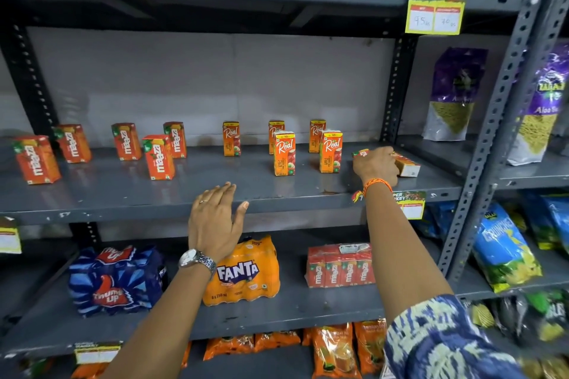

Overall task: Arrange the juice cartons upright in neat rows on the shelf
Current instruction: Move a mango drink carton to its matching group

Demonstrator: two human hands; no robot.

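**Right hand on a fallen carton at the right end of the shelf**

You are in the step of picking up a carton that lies flat. Your right hand (376, 165) is placed over a small orange and white juice carton lying on its side (408, 165) at the right end of the grey metal shelf (215, 191), near the upright post. The fingers curl down over it, so the grip seems closed around the carton, but the fingertips are hidden behind the hand and I cannot tell how firmly it is held. A second carton end shows just left of the hand, and it is not clear if this is a separate carton.

Your left hand (215, 218) is spread and holds nothing; it hovers at the near edge of the shelf, in the middle.

Already upright are five orange Real apple cartons (284, 154) right of centre, in two loose rows, and five red Maaza mango cartons (158, 157) on the left, which stand unevenly and a little turned.

The next move, as I judge it, calls for you to lift the lying carton, turn it upright and set it beside the near Real carton, face to the front. After this the Maaza cartons need straightening.

The label of the lying carton is blurred and mostly covered, so its flavour is not readable.
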